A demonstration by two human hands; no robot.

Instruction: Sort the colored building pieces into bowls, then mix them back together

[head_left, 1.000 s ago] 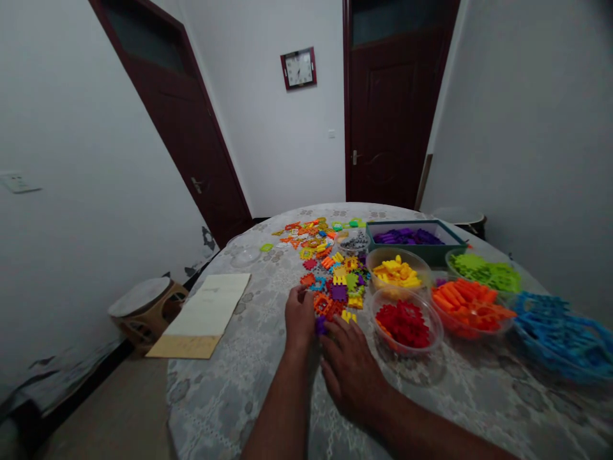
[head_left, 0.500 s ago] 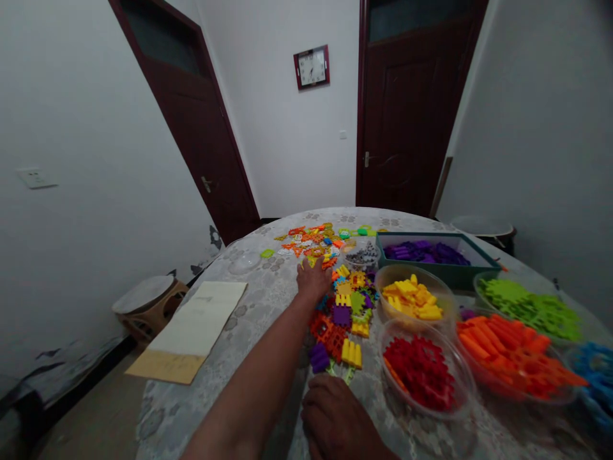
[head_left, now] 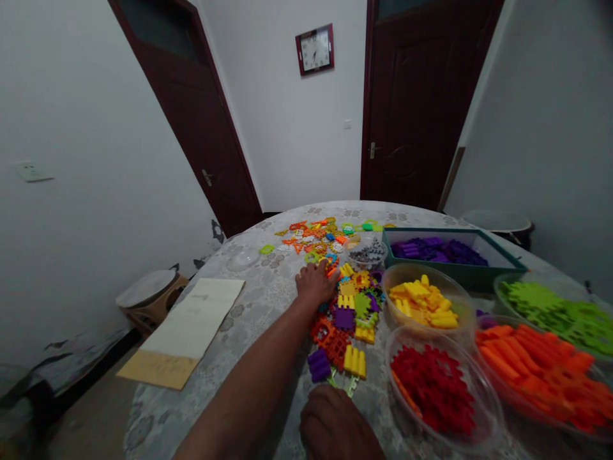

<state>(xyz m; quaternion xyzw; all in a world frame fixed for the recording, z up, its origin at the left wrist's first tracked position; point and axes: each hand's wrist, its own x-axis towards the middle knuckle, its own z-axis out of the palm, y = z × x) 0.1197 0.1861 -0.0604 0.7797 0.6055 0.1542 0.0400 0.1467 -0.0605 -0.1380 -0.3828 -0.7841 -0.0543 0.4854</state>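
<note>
My left hand [head_left: 316, 284] reaches out over the left side of a heap of mixed plastic building pieces, its fingers apart. An orange piece [head_left: 334, 274] lies against its fingertips, and I cannot see it gripped. Closer to me in the heap are a purple square piece [head_left: 344, 318], orange-red lattice pieces [head_left: 335, 342], a yellow ridged piece [head_left: 355, 361] and a purple ridged piece [head_left: 318, 365]. My right hand [head_left: 338, 425] rests at the near edge of the heap with its fingers curled in. Whatever might be inside it is hidden.
To the right stand clear bowls of yellow pieces [head_left: 424, 303], red pieces [head_left: 438, 390], orange pieces [head_left: 541, 370] and green pieces [head_left: 560, 313]. Behind them is a box [head_left: 502, 276] of purple pieces. A small tub of grey pieces [head_left: 366, 254] sits nearby. A paper sheet [head_left: 191, 326] lies left.
My left hand has drawn slightly toward the right, over the heap. The right hand stays curled in about the same place. The view has tilted a little.
</note>
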